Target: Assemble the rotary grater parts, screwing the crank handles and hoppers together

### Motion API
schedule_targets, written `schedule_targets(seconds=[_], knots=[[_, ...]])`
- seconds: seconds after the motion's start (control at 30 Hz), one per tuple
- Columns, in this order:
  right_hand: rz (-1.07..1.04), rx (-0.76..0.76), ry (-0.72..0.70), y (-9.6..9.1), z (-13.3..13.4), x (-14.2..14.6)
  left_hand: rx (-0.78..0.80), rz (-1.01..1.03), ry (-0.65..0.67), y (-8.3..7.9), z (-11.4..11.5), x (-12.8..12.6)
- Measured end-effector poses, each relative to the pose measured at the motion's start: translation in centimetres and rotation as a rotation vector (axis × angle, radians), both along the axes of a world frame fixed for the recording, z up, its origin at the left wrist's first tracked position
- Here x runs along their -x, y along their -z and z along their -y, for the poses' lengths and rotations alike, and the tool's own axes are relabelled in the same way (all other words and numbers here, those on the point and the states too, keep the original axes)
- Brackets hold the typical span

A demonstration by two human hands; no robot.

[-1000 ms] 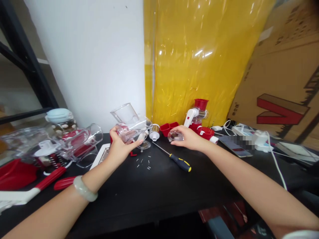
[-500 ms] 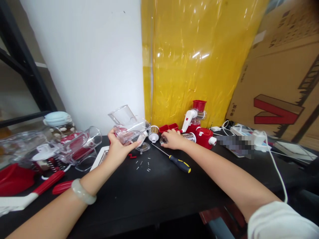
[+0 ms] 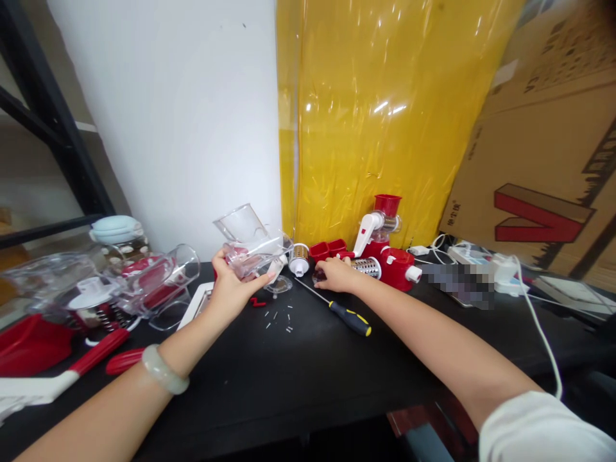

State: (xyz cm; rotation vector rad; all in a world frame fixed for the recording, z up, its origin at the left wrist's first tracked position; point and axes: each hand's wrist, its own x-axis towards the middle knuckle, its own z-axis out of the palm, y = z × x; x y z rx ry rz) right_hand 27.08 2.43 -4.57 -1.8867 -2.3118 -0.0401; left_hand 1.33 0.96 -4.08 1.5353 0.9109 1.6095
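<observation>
Since a second ago, the right hand (image 3: 339,274) has dropped from above the desk (image 3: 298,372) to a low spot in front of the red double tray (image 3: 328,249); its fingertips curl around a small clear piece (image 3: 318,274), mostly hidden, and whether they clamp it or merely rest on it I cannot tell. The left hand (image 3: 233,282) keeps its place, thumb and fingers clamped on the clear plastic housing (image 3: 260,251), which is held up with its wide mouth tilted far and left, near the white panel (image 3: 183,128). Room around the right hand is tight: the silver grater drum (image 3: 368,267) lies just beside its right edge, the gold-toned drum (image 3: 299,256) stands near on the left, and the screwdriver (image 3: 351,317) slants along its near side, tip far and left. Below the housing lie a clear round part (image 3: 279,285), a red clip (image 3: 256,302) and scattered small pins (image 3: 279,316). Black desk top stretches from the pins and screwdriver handle to the near edge, between the forearms. Clear plastic parts (image 3: 163,276) crowd the left end, and the red machine (image 3: 397,266) stands on the far right, before the yellow-wrapped panel (image 3: 385,115).
</observation>
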Motion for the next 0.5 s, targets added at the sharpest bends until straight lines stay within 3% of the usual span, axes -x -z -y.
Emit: schedule_targets(seconds=[0.2, 0.3, 0.37, 0.5], knots=[[-0.179, -0.134, -0.076, -2.2, 1.4, 0.7, 0.028, -0.021, 0.012, -0.2, 0.1, 0.2], [-0.357, -0.221, -0.147, -3.7, 2.2, 1.7, 0.069, -0.031, 0.107, -0.6, 0.7, 0.2], [-0.598, -0.197, -0.251, -4.2, 2.6, 2.5, 0.085, -0.039, 0.213, -0.8, 1.2, 0.2], [-1.03, 0.003, -0.454, -4.4, 2.7, 4.0, 0.106, -0.041, 0.42, -0.8, 2.0, 0.2]])
